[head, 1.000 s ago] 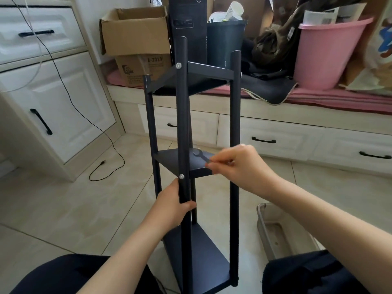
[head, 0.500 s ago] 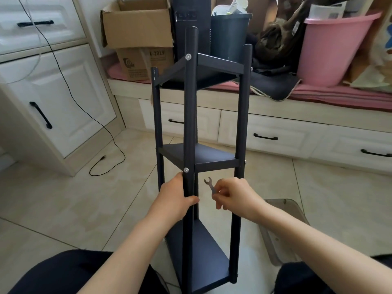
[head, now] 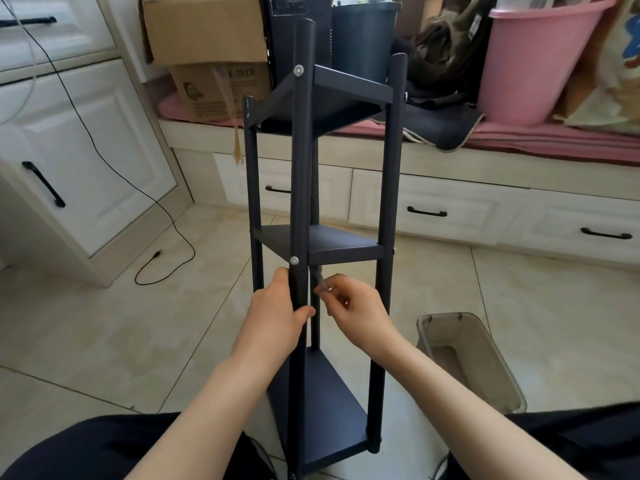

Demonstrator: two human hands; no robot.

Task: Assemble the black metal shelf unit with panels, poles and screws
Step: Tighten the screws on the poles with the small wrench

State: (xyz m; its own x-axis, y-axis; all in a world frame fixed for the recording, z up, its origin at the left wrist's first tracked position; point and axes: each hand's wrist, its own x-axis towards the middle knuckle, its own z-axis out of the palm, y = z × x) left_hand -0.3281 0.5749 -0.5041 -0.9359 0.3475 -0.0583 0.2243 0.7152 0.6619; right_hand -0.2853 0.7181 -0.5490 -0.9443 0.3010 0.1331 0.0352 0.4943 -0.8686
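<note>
The black metal shelf unit [head: 346,252] stands upright on the tiled floor between my knees, with three panels fixed between its poles. Silver screw heads show on the near pole [head: 300,168] at the top and middle panels. My left hand [head: 277,311] grips that near pole just below the middle panel. My right hand [head: 356,310] pinches a small grey wrench [head: 319,279], whose head points up under the middle panel, close behind the near pole.
A clear plastic bin [head: 471,358] sits on the floor at the right of the shelf. White drawers [head: 433,209] and a cabinet [head: 69,150] line the back and left. A black cable [head: 166,216] trails on the floor. Cardboard boxes [head: 207,46] and a pink bucket [head: 540,57] stand behind.
My right hand came down from above the middle panel to below it, then moved the wrench left and up toward the panel's underside by the near pole. My left hand kept its grip.
</note>
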